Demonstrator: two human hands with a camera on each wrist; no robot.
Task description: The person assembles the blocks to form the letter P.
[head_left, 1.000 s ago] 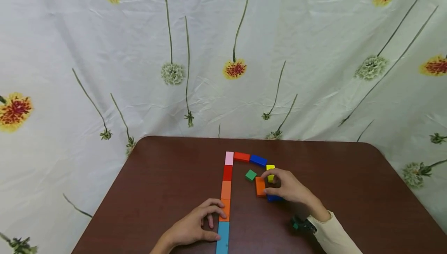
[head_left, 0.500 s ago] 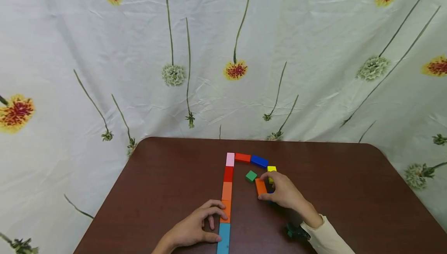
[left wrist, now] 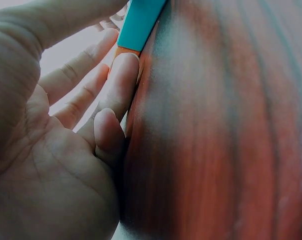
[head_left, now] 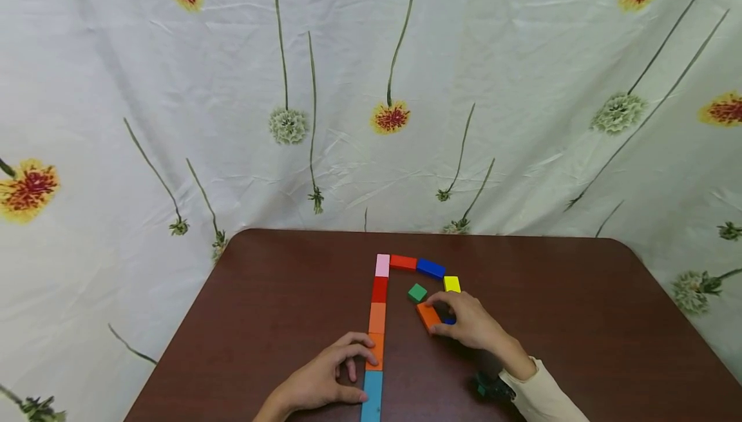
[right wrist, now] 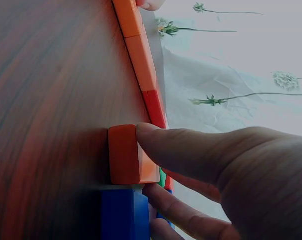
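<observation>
An orange block [head_left: 428, 317] lies angled on the table, its ends between the thumb and fingertips of my right hand [head_left: 474, 322]. In the right wrist view, the thumb presses a corner of this block, beside a dark blue block [right wrist: 117, 215]; the head view leaves most of that blue one hidden under the hand. Close by sit a green block [head_left: 417, 292] and a yellow block [head_left: 452, 283]. My left hand [head_left: 324, 374] rests along a straight row, fingertips on another orange block [head_left: 379, 345] and thumb at the edge of a light blue block [head_left: 372, 396].
Farther up the row come a light orange block [head_left: 377, 317], a red block [head_left: 379, 289] and a pink block [head_left: 382, 265]. From the pink one, a red block [head_left: 403, 261] and a blue block [head_left: 431, 268] curve right. A flowered cloth [head_left: 336, 87] hangs behind the brown table [head_left: 278, 293].
My right hand has moved left and slightly nearer, shifting the orange block left and turning it away from the yellow and dark blue blocks. My left hand has stayed put.
</observation>
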